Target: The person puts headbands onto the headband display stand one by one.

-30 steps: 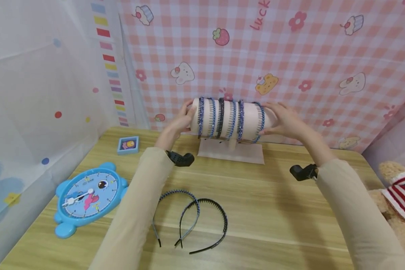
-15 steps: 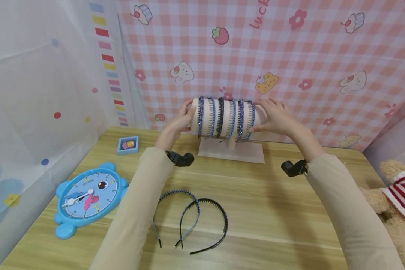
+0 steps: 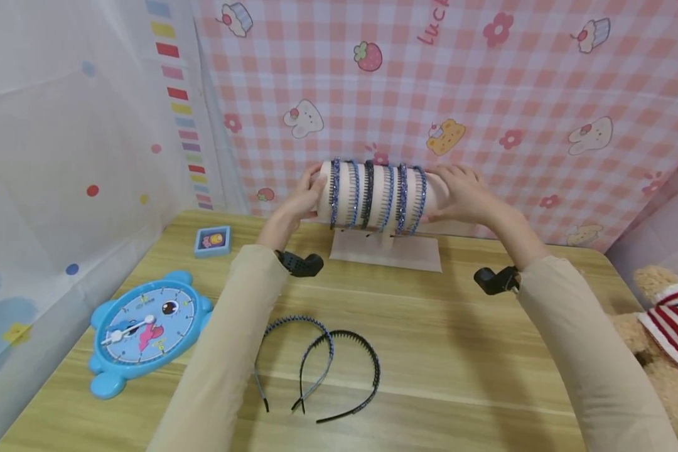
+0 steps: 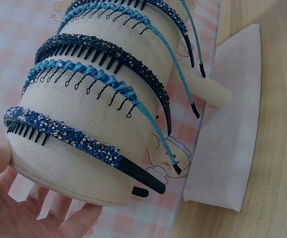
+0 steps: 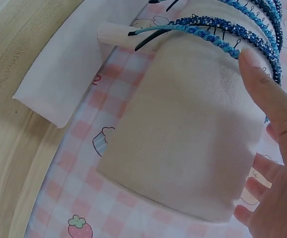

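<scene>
A pale horizontal headband stand [image 3: 384,252] stands at the back of the table, with several blue and black toothed headbands around its roll [image 5: 183,129]. My left hand [image 3: 298,202] holds the roll's left end, thumb at the front edge and fingers curving under it. Closest to that hand is a glittery blue headband [image 4: 59,130]. My right hand [image 3: 464,196] spans the roll's right part, its thumb [image 5: 260,82] touching the rightmost blue braided headband [image 3: 422,194]. Its other fingers reach behind the roll, partly hidden. Bare roll shows right of that headband in the right wrist view.
Two more headbands, one blue [image 3: 299,318] and one black [image 3: 377,376], overlap on the wooden table [image 3: 429,351]. A blue toy clock [image 3: 147,326] and a small blue framed picture [image 3: 212,242] lie left. A teddy bear [image 3: 667,351] sits right; a checked cloth [image 3: 486,81] hangs behind.
My right hand has moved left, sliding the rightmost blue headband along the roll up beside the glittery one. My left hand has stayed on the roll's left end.
</scene>
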Motion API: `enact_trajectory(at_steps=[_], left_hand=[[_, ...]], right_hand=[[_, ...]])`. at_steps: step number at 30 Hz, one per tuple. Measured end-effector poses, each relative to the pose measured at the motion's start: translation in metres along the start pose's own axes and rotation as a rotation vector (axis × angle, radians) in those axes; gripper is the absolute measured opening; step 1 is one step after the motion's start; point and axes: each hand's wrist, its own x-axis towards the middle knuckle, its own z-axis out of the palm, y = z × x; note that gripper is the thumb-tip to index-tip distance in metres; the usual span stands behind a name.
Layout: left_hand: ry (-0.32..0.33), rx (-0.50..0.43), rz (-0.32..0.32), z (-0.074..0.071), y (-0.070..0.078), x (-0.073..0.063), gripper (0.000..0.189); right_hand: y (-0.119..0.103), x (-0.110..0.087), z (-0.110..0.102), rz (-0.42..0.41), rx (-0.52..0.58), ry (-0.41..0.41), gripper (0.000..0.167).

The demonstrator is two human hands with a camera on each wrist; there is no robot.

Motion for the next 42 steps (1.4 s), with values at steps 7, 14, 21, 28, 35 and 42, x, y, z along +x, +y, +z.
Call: enact_trajectory(at_steps=[7, 14, 21, 28, 35, 42], left_hand=[[-0.003, -0.003, 0.004, 0.0, 0.001, -0.001, 0.047], [0.001, -0.004, 0.003, 0.0, 0.001, 0.0, 0.047], [-0.001, -0.005, -0.003, 0.0, 0.001, 0.0, 0.047], [-0.005, 0.0, 0.003, 0.001, 0.0, 0.0, 0.048], [-0.005, -0.012, 0.005, 0.0, -0.001, 0.0, 0.047], [-0.004, -0.017, 0.007, 0.0, -0.001, 0.001, 0.047]], right_hand=[[0.005, -0.013, 0.001, 0.04, 0.089, 0.058, 0.095], [0.002, -0.029, 0.012, -0.013, 0.18, 0.192, 0.076], [-0.022, -0.038, 0.04, -0.247, 0.31, 0.253, 0.039], [-0.052, -0.04, 0.086, -0.328, 0.392, -0.232, 0.034], [-0.077, -0.041, 0.136, -0.297, 0.394, -0.625, 0.041], [-0.092, -0.038, 0.164, -0.259, 0.378, -0.665, 0.04]])
